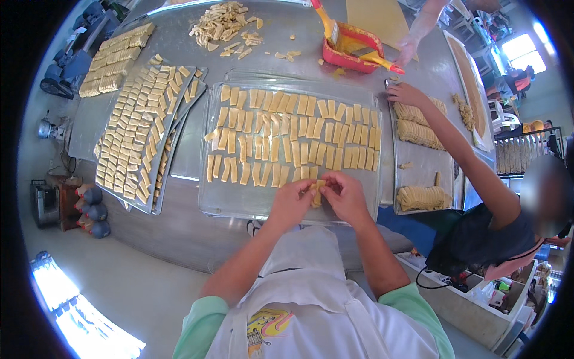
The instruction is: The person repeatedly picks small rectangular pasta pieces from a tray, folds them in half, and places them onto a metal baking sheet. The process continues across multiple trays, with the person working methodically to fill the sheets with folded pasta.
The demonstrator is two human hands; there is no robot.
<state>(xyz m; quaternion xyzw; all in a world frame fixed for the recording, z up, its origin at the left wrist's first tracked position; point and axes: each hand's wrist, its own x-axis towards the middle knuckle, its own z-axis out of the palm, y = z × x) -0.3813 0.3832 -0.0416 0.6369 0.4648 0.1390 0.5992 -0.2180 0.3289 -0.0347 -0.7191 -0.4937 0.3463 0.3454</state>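
Note:
Between my fingertips, near the front edge of a metal tray [239,200], is a strip of pale yellow dough [317,194]. My left hand [292,202] pinches it from one side and my right hand [345,195] from the other. Beyond my hands, rows of short flat dough strips [302,127] lie spaced out on the tray. The front row stretches from the left edge up to my fingers, which partly hide its last pieces.
At left, stacked trays [156,197] hold many dough pieces. A dough pile [221,24] lies at the back, near a red basin [353,55] with brushes. At right, a co-worker's arm [460,140] reaches over a tray of stacked dough pieces [423,198]; another person's hand [408,51] is beyond.

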